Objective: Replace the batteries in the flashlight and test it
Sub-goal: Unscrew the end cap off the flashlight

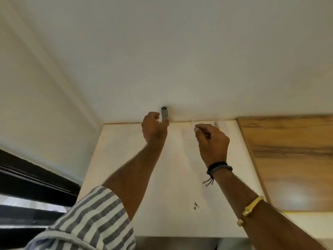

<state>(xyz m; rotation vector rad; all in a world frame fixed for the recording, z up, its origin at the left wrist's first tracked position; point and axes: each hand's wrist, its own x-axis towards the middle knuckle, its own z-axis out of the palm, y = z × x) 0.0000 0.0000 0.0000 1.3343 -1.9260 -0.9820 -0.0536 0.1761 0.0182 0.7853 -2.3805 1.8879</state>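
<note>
The view tilts up at a white cupboard front (126, 159) that reaches the ceiling. My left hand (154, 129) is raised to the cupboard's top edge and pinches the lower end of a short grey flashlight (164, 112), whose round dark end points at me. My right hand (211, 139) is raised beside it, a hand's width to the right, with fingers curled and thumb against the forefinger. A slim grey battery with an orange band (216, 124) sticks up from behind its knuckles. Most of the battery is hidden by the hand.
The white ceiling (180, 51) sits right above both hands. A wood-grain panel (288, 159) adjoins the cupboard on the right and carries a soft light patch. A dark window frame (27, 177) is at lower left. Small dark marks (195, 206) dot the cupboard front.
</note>
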